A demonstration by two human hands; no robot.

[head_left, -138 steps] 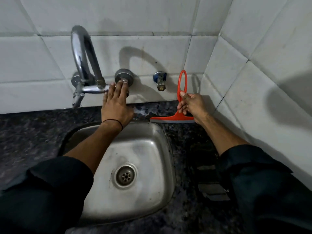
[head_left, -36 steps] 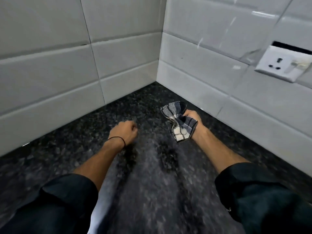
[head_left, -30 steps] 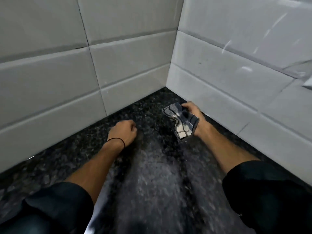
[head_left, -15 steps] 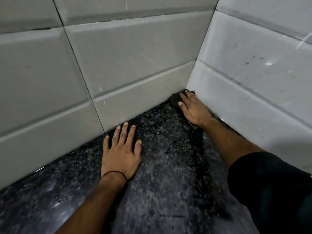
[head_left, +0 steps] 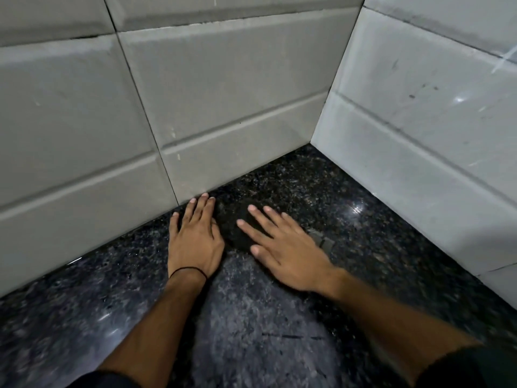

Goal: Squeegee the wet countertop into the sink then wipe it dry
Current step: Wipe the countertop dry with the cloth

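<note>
The dark speckled granite countertop (head_left: 251,326) fills the lower half of the view and shines wet in places. My left hand (head_left: 195,239) lies flat on it, palm down, near the foot of the back wall, holding nothing. My right hand (head_left: 282,253) lies just to its right, fingers spread, pressing a dark checked cloth (head_left: 324,242) flat on the stone. Most of the cloth is hidden under the hand and blurred; one edge shows right of the palm and a dark mass under the fingertips. Neither the sink nor the squeegee is in view.
A grey tiled back wall (head_left: 209,107) and a white tiled side wall (head_left: 419,130) meet in a corner at the far right of the counter. Bare granite lies between my right hand and that corner.
My right hand has slid the cloth out of the wall corner, leftwards and nearer to me, up beside my left hand. The left hand stays flat on the counter.
</note>
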